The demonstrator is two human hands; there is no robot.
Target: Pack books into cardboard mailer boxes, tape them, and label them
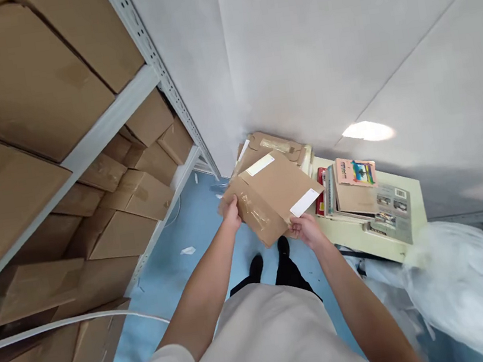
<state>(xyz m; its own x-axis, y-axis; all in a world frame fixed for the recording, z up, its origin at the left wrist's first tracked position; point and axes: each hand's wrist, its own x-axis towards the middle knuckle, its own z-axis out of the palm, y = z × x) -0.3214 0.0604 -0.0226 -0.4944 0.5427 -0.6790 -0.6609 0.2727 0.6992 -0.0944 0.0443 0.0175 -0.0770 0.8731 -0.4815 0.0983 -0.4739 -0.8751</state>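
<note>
Both my hands hold a flattened cardboard box (pixel 287 183) tilted in front of me at about waist height. My left hand (pixel 231 213) is closed on its left edge, thumb on top, beside a strip of clear tape. At the near right edge, my right hand (pixel 304 229) pinches the board by the lower of two white labels (pixel 304 202); the other label (pixel 260 164) sits near the far edge. The fingers beneath the board are hidden. More flattened cardboard (pixel 283 144) lies behind it against the wall, partly covered.
A pale yellow table (pixel 406 185) bears books, a pink booklet (pixel 347 172) and a grey magazine (pixel 402 218). White plastic bags (pixel 467 287) are at right. A metal rack (pixel 112 127) of cardboard boxes (pixel 121 234) stands left. Paper scraps (pixel 187 251) lie on the blue floor.
</note>
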